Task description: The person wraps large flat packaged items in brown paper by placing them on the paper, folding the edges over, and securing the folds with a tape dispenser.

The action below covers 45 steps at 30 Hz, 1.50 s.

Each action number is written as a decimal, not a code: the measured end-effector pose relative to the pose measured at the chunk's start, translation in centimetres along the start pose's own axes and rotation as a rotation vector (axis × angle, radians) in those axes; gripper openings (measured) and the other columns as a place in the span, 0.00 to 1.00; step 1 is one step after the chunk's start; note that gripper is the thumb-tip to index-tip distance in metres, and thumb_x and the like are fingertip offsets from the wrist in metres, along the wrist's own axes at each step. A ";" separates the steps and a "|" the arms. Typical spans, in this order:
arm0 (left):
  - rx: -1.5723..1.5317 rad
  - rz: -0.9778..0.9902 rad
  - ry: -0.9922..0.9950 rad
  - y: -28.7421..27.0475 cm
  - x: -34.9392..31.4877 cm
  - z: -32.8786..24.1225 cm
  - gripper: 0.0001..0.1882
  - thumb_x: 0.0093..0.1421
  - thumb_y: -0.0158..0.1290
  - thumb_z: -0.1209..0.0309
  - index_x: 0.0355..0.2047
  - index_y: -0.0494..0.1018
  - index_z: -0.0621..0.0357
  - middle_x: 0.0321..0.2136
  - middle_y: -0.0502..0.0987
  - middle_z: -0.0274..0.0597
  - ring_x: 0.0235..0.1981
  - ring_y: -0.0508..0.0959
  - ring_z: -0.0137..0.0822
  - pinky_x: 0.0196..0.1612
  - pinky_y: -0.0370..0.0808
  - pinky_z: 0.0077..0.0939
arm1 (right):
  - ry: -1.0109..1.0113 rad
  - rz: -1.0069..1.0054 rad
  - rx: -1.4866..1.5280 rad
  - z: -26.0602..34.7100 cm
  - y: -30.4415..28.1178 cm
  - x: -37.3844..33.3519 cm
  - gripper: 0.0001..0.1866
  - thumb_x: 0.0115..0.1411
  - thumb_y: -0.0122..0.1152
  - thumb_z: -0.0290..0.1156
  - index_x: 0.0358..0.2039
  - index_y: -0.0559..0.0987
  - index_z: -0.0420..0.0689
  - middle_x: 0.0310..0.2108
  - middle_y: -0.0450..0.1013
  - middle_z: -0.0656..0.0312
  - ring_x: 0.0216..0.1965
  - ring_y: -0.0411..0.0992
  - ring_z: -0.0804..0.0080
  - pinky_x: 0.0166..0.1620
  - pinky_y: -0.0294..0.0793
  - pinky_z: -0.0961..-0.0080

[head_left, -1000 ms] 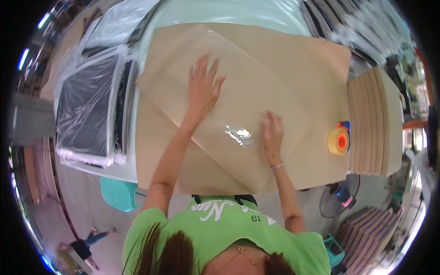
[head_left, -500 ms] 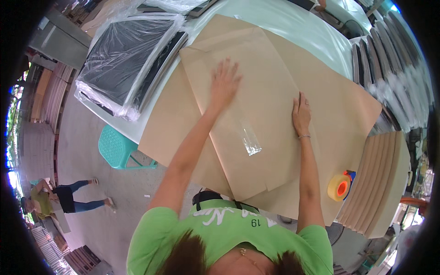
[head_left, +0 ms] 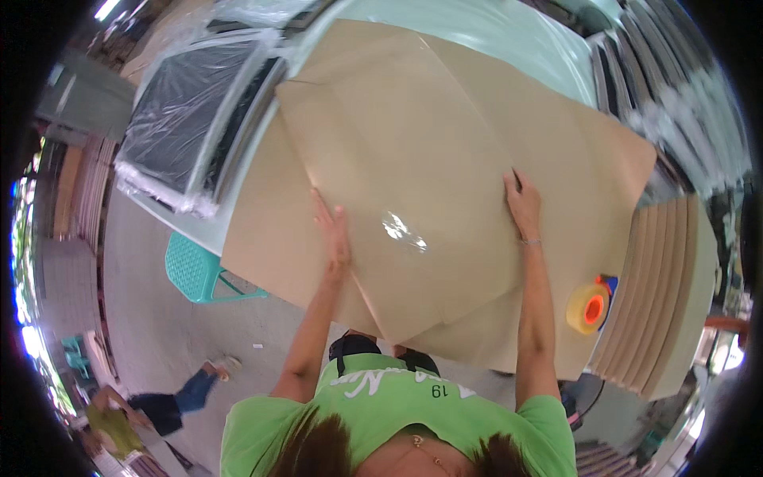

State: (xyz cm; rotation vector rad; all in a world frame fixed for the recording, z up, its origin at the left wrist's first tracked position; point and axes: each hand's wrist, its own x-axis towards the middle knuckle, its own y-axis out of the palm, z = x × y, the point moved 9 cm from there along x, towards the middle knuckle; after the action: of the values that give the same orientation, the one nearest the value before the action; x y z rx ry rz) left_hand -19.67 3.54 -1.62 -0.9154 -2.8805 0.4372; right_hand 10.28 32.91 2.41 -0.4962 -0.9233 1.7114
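fingers [head_left: 320, 208] touch brown paper [head_left: 413, 151]; tape roll [head_left: 579, 315] right, wrapped panels [head_left: 184, 111] left.

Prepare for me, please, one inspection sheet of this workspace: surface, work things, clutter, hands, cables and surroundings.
Surface: pale, glossy table, largely covered by brown paper.
Work things: the brown paper lies in overlapping layers with slanting fold lines; a shiny clear patch shows near its middle.
Clutter: yellow tape roll at the right; plastic-wrapped dark panels at the left; stacked brown boards at the right.
Hands: left hand at a fold edge, fingers extended; right hand on the paper, fingers bent, contents unclear.
Cables: nothing seen for certain.
Surroundings: teal stool and another person at the left.
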 end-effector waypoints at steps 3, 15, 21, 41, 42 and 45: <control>-0.195 0.146 -0.015 -1.0 2.4 0.1 0.38 0.68 0.37 0.54 0.68 0.37 0.63 0.69 0.40 0.49 0.70 0.42 0.43 0.69 0.41 0.34 | 0.163 0.068 0.016 0.3 0.2 -3.5 0.25 0.63 0.52 0.44 0.50 0.75 0.34 0.45 0.75 0.45 0.47 0.74 0.53 0.49 0.71 0.63; -0.266 0.643 -0.057 -2.2 9.4 0.1 0.31 0.68 0.39 0.59 0.66 0.50 0.64 0.67 0.51 0.49 0.69 0.49 0.39 0.68 0.47 0.31 | 0.399 -0.052 0.516 2.1 0.5 -19.1 0.23 0.66 0.46 0.31 0.59 0.66 0.36 0.56 0.68 0.47 0.57 0.66 0.52 0.60 0.62 0.66; 0.853 1.043 0.657 -7.7 1.7 -4.0 0.36 0.55 0.51 0.76 0.65 0.56 0.50 0.67 0.53 0.40 0.69 0.49 0.47 0.69 0.50 0.38 | -0.437 0.420 -0.457 4.2 -2.6 -18.9 0.34 0.58 0.55 0.24 0.65 0.60 0.55 0.68 0.51 0.63 0.67 0.51 0.59 0.66 0.55 0.62; 0.929 1.371 1.101 -5.8 1.1 -0.2 0.48 0.38 0.62 0.60 0.64 0.57 0.29 0.67 0.53 0.30 0.67 0.54 0.38 0.69 0.52 0.43 | -0.672 0.608 -0.265 5.5 2.5 -19.5 0.47 0.39 0.60 0.18 0.62 0.65 0.68 0.68 0.51 0.72 0.69 0.45 0.59 0.66 0.53 0.49; 0.960 1.333 1.085 -5.9 2.2 -0.1 0.49 0.38 0.63 0.60 0.64 0.57 0.29 0.67 0.53 0.31 0.67 0.54 0.38 0.69 0.52 0.44 | -0.651 0.620 -0.172 5.0 2.0 -19.0 0.47 0.38 0.59 0.16 0.61 0.66 0.68 0.68 0.52 0.71 0.69 0.45 0.59 0.66 0.53 0.47; 0.987 1.238 1.130 -4.9 4.9 -0.5 0.50 0.37 0.64 0.60 0.64 0.58 0.30 0.66 0.55 0.34 0.66 0.55 0.40 0.69 0.52 0.43 | -0.826 0.495 -0.299 4.5 2.1 -18.3 0.46 0.37 0.59 0.16 0.59 0.69 0.67 0.67 0.54 0.69 0.68 0.48 0.59 0.65 0.53 0.47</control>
State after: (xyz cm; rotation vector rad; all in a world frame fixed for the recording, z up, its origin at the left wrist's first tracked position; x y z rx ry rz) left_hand -26.27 2.66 0.25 -1.7079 -0.6984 0.8486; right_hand 11.90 14.01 1.41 -0.1959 -1.7739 2.2952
